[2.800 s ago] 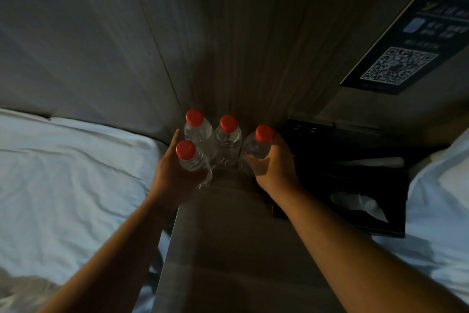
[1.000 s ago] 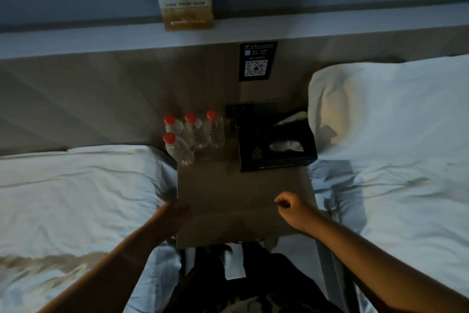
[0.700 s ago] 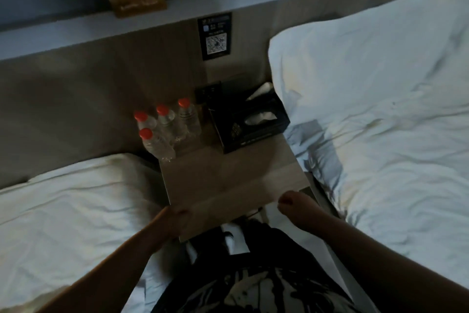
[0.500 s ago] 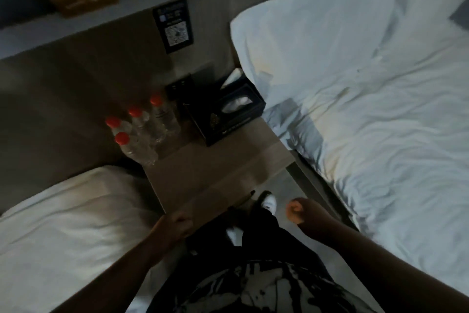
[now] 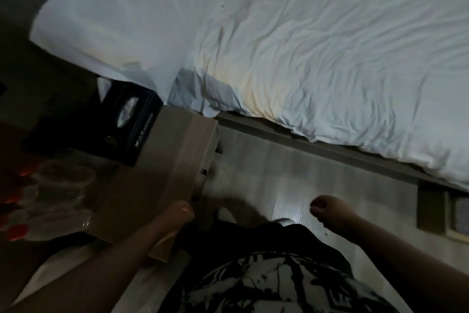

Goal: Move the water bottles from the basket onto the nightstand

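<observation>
Several clear water bottles (image 5: 58,201) with red caps stand blurred at the far left on the wooden nightstand (image 5: 162,160). My left hand (image 5: 177,213) hangs curled at the nightstand's front corner, holding nothing. My right hand (image 5: 330,216) is a loose fist over the floor, well to the right of the nightstand and empty. No basket is in view.
A black tissue box (image 5: 124,122) sits on the nightstand beside the bottles. A bed with rumpled white sheets (image 5: 317,46) fills the upper right, its dark frame (image 5: 330,150) bordering the pale floor (image 5: 279,180). My patterned shirt (image 5: 279,284) fills the bottom.
The view has swung to the right and tilted, pushing the bottles and nightstand to the left edge. Both hands have left the bottles and dropped back, empty.
</observation>
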